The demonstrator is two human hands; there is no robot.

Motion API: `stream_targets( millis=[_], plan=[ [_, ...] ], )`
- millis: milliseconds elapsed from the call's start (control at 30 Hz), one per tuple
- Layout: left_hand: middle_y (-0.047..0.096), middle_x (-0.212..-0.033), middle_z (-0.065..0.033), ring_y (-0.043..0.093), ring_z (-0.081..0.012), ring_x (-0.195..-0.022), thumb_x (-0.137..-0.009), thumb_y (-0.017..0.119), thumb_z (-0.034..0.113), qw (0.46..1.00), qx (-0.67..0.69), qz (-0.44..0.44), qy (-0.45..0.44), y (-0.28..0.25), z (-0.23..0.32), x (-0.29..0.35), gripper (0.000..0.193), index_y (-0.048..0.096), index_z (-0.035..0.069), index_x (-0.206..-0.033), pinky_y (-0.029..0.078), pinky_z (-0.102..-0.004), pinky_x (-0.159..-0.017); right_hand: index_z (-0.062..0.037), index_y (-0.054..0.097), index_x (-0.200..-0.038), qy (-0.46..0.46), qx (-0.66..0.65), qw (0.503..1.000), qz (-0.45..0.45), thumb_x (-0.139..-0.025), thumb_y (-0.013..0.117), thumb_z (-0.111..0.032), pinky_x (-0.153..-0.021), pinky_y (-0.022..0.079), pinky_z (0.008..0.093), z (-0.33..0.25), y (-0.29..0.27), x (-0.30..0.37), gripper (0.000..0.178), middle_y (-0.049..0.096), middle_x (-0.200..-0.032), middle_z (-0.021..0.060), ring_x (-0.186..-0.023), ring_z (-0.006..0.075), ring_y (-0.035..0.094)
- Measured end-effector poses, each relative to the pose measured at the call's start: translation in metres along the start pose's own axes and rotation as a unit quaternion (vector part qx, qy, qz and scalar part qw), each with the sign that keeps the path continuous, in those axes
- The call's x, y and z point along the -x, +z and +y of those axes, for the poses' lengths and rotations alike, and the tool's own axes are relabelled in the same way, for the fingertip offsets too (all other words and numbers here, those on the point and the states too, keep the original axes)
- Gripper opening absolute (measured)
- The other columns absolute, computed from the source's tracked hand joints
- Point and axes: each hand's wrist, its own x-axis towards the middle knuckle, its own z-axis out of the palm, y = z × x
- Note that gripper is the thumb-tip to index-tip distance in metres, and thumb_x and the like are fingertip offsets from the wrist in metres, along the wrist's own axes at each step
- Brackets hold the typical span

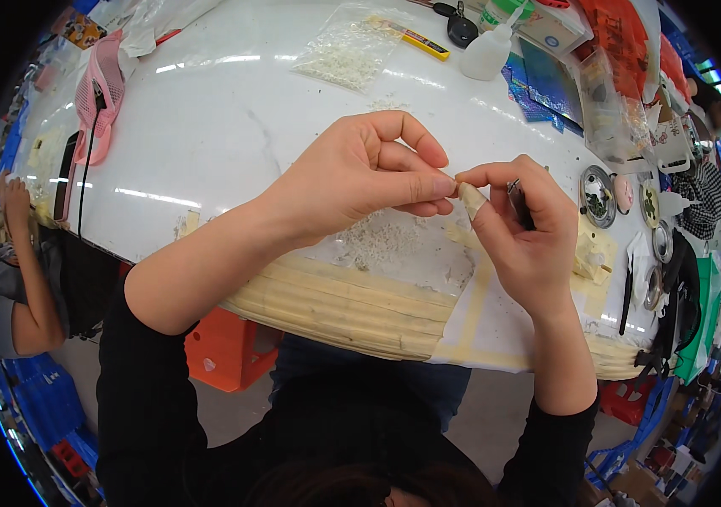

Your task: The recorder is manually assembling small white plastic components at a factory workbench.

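Over the near part of the white table [208,110], my left hand [377,169] and my right hand [529,228] meet at the fingertips. The left thumb and forefinger are pinched together, and the other fingers curl loosely. Whatever lies between the fingertips is too small to make out. Beige tape is wrapped round my right thumb, which presses toward the right forefinger. A small dark metal tool [518,203] is tucked inside the curled right hand, mostly hidden. Below the hands, a scatter of tiny white bits [377,241] lies on the tabletop.
Beyond my hands are a clear bag of white bits [339,63], a yellow utility knife [424,44] and a white squeeze bottle [487,52]. Small metal dishes [598,198] stand at right. Beige tape [335,308] covers the near edge. Another person's arm [31,262] is at far left.
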Motion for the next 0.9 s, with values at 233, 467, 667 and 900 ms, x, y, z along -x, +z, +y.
stream_targets(
  millis=[233, 467, 667, 900],
  plan=[
    [0.071, -0.093, -0.0123, 0.071, -0.0183, -0.085, -0.091, 0.067, 0.016, 0.999, 0.015, -0.016, -0.042, 0.003, 0.0, 0.001, 0.016, 0.067, 0.001, -0.097, 0.057, -0.0273, -0.075, -0.0057, 0.07, -0.09, -0.055, 0.043, 0.997, 0.027, -0.07, 0.065, 0.008, -0.051, 0.041, 0.0221, -0.003, 0.001, 0.001, 0.025, 0.056, -0.071, 0.0019, -0.059, 0.0097, 0.055],
    [0.071, -0.09, -0.0118, 0.071, -0.0179, -0.085, -0.092, 0.065, 0.014, 0.999, 0.01, -0.019, -0.025, 0.002, -0.001, 0.002, 0.015, 0.066, 0.0, -0.096, 0.058, -0.0276, -0.075, -0.0039, 0.07, -0.093, -0.138, 0.041, 0.989, 0.023, -0.066, 0.063, 0.011, -0.05, 0.036, 0.0214, 0.006, 0.001, 0.0, 0.031, 0.055, -0.072, 0.0025, -0.058, 0.009, 0.049],
    [0.07, -0.09, -0.0099, 0.068, -0.0136, -0.08, -0.087, 0.064, -0.001, 0.962, -0.19, 0.031, 0.193, 0.004, -0.01, 0.004, 0.009, 0.067, -0.003, -0.095, 0.057, -0.0251, -0.074, -0.0035, 0.063, -0.094, -0.043, 0.05, 0.997, -0.04, -0.073, 0.07, -0.006, -0.055, 0.047, 0.0264, -0.009, -0.004, -0.002, 0.022, 0.062, -0.078, 0.0063, -0.067, 0.0166, 0.062],
    [0.071, -0.085, -0.0087, 0.068, -0.0134, -0.075, -0.078, 0.068, -0.007, 0.843, -0.386, 0.041, 0.372, 0.003, -0.009, -0.001, 0.02, 0.069, -0.001, -0.097, 0.055, -0.0242, -0.067, -0.0075, 0.051, -0.078, -0.033, 0.198, 0.979, -0.045, -0.078, 0.075, -0.027, -0.048, 0.044, 0.0309, -0.001, -0.004, 0.001, 0.031, 0.062, -0.07, 0.0039, -0.06, 0.0208, 0.061]
  ],
)
